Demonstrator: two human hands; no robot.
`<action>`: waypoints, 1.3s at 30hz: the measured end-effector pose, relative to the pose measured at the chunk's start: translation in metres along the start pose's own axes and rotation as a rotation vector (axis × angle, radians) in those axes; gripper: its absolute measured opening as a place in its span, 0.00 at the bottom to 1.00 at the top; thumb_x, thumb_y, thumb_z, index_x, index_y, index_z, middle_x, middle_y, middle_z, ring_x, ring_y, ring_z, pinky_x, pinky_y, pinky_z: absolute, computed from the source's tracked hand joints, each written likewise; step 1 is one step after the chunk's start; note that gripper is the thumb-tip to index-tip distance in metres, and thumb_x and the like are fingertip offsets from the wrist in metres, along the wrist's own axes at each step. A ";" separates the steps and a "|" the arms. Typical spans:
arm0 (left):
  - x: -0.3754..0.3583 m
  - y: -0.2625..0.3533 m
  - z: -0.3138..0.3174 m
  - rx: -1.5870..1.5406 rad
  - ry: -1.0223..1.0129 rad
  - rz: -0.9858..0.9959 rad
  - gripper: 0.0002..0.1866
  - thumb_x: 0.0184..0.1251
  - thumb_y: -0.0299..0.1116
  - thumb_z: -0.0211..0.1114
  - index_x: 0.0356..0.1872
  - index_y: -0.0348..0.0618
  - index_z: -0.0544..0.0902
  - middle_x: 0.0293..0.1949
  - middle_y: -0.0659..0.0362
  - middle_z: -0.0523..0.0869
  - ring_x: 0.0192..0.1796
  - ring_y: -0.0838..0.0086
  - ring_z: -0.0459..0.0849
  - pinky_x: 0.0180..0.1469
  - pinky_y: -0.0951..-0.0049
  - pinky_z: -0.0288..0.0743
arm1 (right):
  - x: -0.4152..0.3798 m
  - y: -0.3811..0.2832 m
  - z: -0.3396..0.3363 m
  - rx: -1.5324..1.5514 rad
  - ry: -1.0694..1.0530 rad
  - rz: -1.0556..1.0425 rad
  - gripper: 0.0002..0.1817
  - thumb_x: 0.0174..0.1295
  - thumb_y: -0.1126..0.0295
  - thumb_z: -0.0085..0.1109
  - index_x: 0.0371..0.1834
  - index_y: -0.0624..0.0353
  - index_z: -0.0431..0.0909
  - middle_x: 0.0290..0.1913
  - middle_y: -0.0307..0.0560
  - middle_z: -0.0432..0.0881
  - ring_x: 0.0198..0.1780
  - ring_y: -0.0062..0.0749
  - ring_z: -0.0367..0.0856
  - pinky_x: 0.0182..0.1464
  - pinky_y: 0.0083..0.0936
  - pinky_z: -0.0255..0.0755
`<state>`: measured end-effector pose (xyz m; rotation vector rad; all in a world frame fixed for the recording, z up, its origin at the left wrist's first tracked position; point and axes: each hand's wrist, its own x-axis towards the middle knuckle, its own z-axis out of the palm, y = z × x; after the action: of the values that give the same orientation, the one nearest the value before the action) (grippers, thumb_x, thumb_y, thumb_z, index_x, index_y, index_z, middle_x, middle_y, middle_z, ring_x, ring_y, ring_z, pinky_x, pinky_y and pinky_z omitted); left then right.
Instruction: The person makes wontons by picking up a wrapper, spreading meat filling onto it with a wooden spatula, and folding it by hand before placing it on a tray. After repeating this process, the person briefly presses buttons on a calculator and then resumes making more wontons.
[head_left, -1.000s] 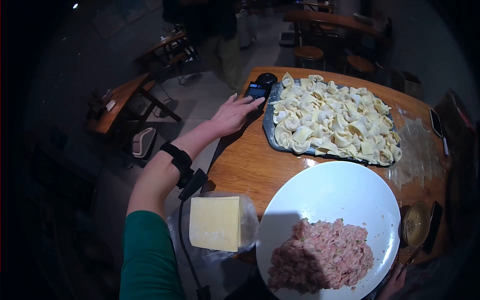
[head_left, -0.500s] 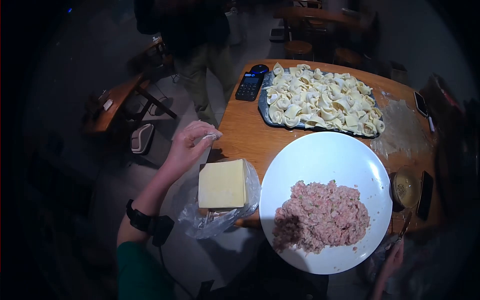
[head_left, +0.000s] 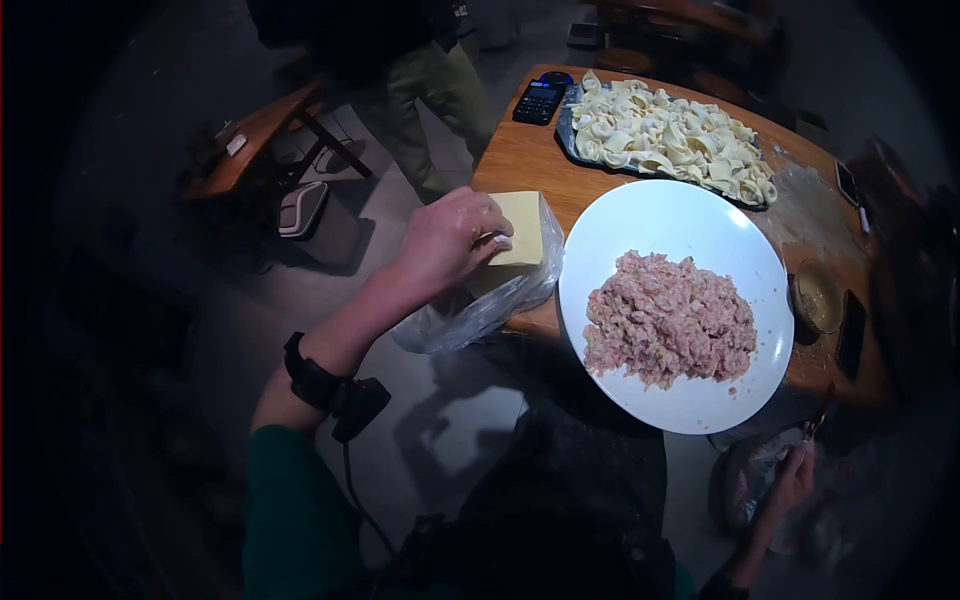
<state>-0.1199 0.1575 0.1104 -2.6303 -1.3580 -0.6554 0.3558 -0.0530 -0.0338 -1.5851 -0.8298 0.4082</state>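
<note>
My left hand [head_left: 458, 238] reaches over a stack of square yellow dough wrappers [head_left: 523, 225]. Its fingers are curled and pinched toward the stack's left edge, with something white at the thumb tip; whether a wrapper is between them is hidden. The stack rests in a clear plastic bag [head_left: 468, 318] at the table's left edge. Low on the right, my right hand [head_left: 795, 474] is closed round a thin, stick-like utensil [head_left: 823, 408] that points up. Between the hands, a large white plate [head_left: 640, 215] bears a mound of minced meat filling [head_left: 672, 320] with green flecks.
Folded wontons [head_left: 670, 135] cover a dark tray [head_left: 566, 135] at the back of the wooden table [head_left: 520, 165]. A black card terminal [head_left: 539, 102] sits beside it. A small bowl [head_left: 817, 297] and phones stand at the right. A person [head_left: 435, 100] stands beyond the table.
My left hand has moved from beside the table onto the wrapper stack. My right hand still holds the utensil below the plate's right side. The view has tilted down.
</note>
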 end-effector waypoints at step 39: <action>-0.011 0.013 -0.016 -0.660 0.595 -0.211 0.16 0.71 0.35 0.52 0.56 0.43 0.76 0.50 0.59 0.81 0.49 0.81 0.76 0.53 0.77 0.70 | -0.011 -0.111 0.075 -0.631 -0.533 -0.967 0.21 0.49 0.80 0.59 0.48 0.47 0.80 0.21 0.41 0.74 0.23 0.33 0.76 0.24 0.27 0.68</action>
<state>-0.1201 0.1363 0.1214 -2.3421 -1.3797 -2.0129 0.2666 -0.0074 0.0562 -1.4089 -2.1532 -0.1813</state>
